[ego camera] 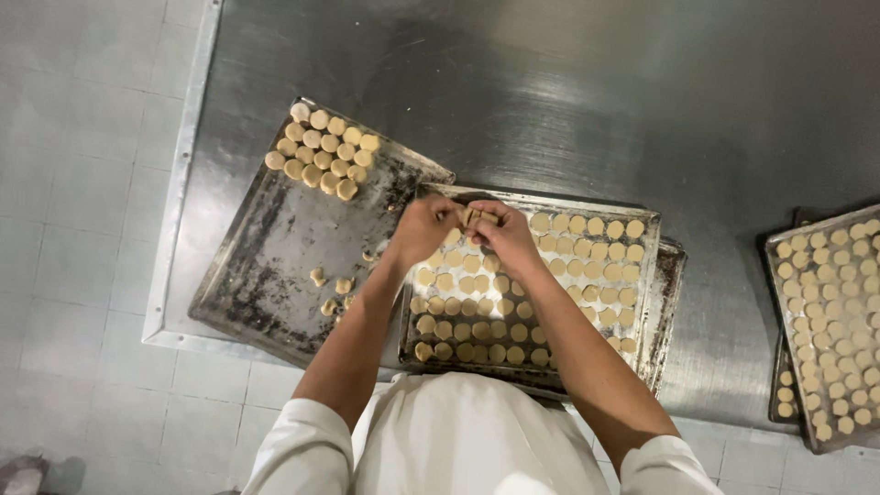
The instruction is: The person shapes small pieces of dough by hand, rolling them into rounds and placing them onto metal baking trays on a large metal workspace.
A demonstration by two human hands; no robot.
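A brushed steel worktable (568, 82) filled most of the view from above, with pale floor tiles (73, 183) along its left edge and in front of it. At the centre, a small stack of pale round dough pieces (478, 217) was held above the upper left corner of a full baking tray (647, 275). The left hand (423, 229) and the right hand (504, 235) met around that stack, fingers of both closed on it from either side, the two hands touching. Below the hands, the tray carried neat rows of the same flat dough rounds (513, 312), and it rested on another tray whose rim showed at the right. Just to the left lay a darker, stained tray (275, 266), turned at an angle, with a cluster of rounds (323, 151) in its far corner and a few loose pieces (332, 291) near its middle. Well apart, at the right edge of the table, a third tray (830, 321) held more rows of rounds. The person's white sleeves and white garment (467, 440) showed at the bottom.
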